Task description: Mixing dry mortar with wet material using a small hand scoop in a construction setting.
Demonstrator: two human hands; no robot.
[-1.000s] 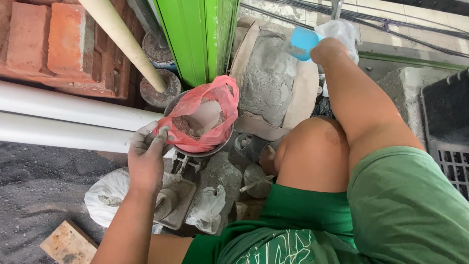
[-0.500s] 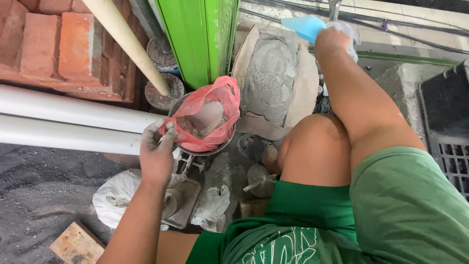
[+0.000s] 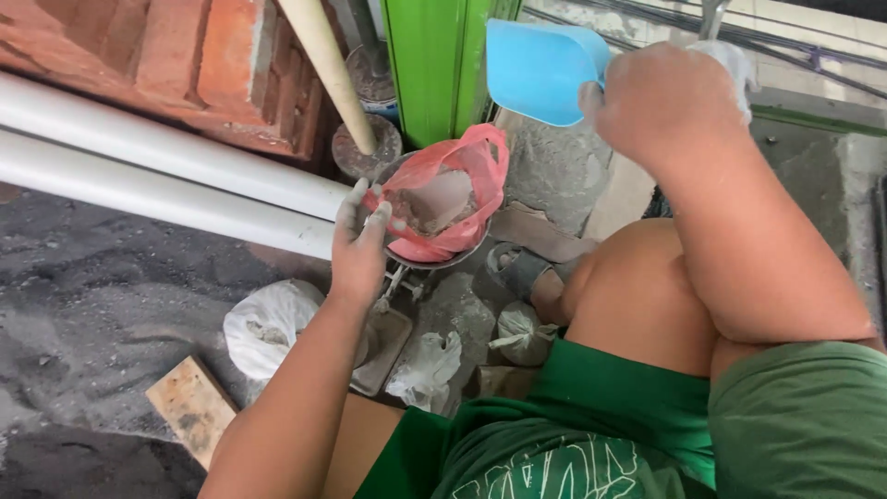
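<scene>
**Red bag held open, blue scoop raised beside it**

The left hand [image 3: 358, 249] grips the near-left rim of the red bag [image 3: 443, 189], its dusty fingers [image 3: 354, 199] curled over the edge and pinching the plastic. The bag sits in a metal bowl [image 3: 434, 261] and its mouth gapes upward, showing grey powder [image 3: 434, 199] inside.

The right hand [image 3: 661, 102] is closed around the handle of a blue scoop [image 3: 540, 69], which hangs up and to the right of the bag, apart from it, with its open end turned toward the bag. Something white [image 3: 735, 60] shows behind this hand; what it is cannot be told.

Just beyond the bag stands a green post [image 3: 434, 65]. Left of the bag two white pipes [image 3: 148, 166] run across, the nearer one ending at the left hand, with brickwork [image 3: 166, 55] behind them and a pale stick [image 3: 328, 69] slanting down to a small round tin [image 3: 360, 152] beside the bag. Below the bag, on the gritty floor [image 3: 83, 296], lie white plastic bags [image 3: 268, 323], a knotted one [image 3: 522, 333], and a wood block [image 3: 189, 407]. The person's bare knee [image 3: 628, 296] and green shorts [image 3: 795, 416] lie to the right of the bag.
</scene>
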